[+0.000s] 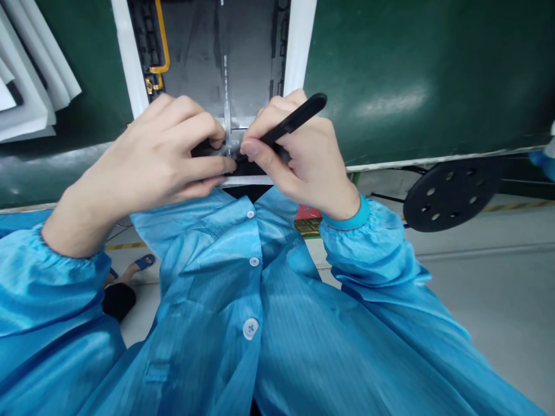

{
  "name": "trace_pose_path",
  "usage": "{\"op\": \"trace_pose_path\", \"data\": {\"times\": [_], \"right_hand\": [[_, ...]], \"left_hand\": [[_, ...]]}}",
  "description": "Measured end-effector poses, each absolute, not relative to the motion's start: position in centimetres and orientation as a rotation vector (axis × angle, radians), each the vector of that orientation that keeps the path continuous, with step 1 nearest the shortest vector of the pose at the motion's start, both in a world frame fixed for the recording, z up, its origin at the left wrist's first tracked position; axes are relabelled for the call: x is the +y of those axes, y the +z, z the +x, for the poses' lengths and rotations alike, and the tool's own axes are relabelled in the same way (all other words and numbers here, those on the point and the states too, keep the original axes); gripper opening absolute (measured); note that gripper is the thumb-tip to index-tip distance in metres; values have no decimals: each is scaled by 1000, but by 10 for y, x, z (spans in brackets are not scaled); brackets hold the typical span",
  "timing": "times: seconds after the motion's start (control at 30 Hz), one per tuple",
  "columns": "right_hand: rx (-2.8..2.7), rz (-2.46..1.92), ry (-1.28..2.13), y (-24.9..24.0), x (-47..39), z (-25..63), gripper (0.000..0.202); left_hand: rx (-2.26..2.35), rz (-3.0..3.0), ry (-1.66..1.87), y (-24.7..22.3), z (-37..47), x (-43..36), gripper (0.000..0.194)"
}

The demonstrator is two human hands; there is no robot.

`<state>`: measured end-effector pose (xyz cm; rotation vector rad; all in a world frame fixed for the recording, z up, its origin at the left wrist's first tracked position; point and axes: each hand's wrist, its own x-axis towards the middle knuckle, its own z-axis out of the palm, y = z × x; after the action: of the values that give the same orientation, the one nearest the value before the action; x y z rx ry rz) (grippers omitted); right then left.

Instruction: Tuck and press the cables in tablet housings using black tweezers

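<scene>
At the near edge of the panel, both hands meet over a thin strip.
Left hand pinches the strip's end; right hand grips a black tool. Best keep the tip low, pressure light, the strip flat on the green surface.

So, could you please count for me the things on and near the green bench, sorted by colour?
Black: 2, the tool held in the right hand, and the round perforated disc.
White: 2, the frame of the panel that the left hand presses, and the foam sheets.
Yellow: 1, the cable.
Total: 5
</scene>
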<state>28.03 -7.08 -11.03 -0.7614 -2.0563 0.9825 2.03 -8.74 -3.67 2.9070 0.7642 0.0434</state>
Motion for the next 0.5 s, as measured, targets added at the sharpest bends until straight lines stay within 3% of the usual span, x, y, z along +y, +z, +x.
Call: {"op": "trace_pose_path", "data": {"times": [0.5], "right_hand": [[-2045,-759,973,-110,-70,279,52]], "left_hand": [[712,2957,176,-43,16,-87,30]]}}
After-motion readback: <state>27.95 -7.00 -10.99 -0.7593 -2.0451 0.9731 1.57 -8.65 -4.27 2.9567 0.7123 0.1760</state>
